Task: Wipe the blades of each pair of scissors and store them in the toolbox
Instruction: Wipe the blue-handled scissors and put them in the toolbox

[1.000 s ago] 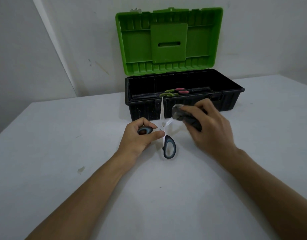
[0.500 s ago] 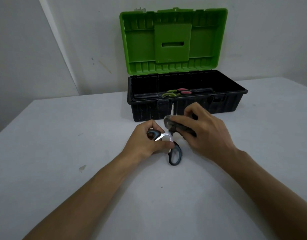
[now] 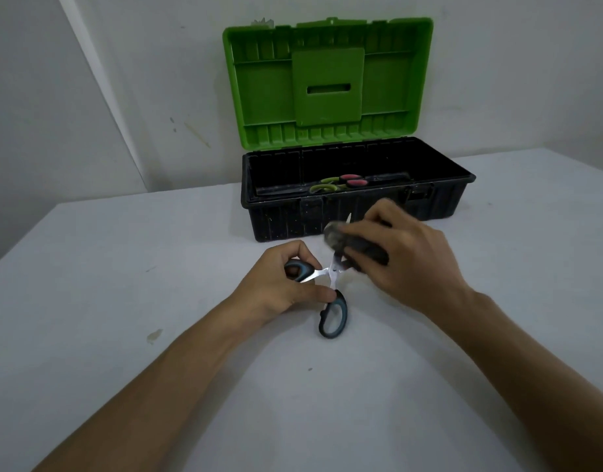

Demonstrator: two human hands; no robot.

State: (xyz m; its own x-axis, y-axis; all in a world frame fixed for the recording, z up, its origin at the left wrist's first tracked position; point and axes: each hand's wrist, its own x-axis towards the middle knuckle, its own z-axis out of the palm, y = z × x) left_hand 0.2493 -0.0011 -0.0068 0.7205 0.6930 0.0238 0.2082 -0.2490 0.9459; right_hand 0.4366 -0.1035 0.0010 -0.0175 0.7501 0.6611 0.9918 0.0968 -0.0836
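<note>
A pair of scissors with teal-and-black handles [image 3: 332,316] lies spread open on the white table in front of the toolbox. My left hand [image 3: 276,287] grips its upper handle loop. My right hand [image 3: 402,258] holds a dark grey cloth [image 3: 352,245] wrapped round one blade; only the blade tip sticks out above the cloth. The black toolbox [image 3: 286,219] stands open with its green lid [image 3: 327,83] upright. Inside it lie scissors with green handles [image 3: 323,185] and scissors with red handles [image 3: 352,180].
The white table [image 3: 123,267] meets a white wall behind the toolbox. A small stain [image 3: 154,335] marks the tabletop left of my left forearm. The table's left edge runs diagonally at the far left.
My right hand slid the cloth down the blade toward the pivot, then back up a little. The scissors and my left hand stayed in about the same place.
</note>
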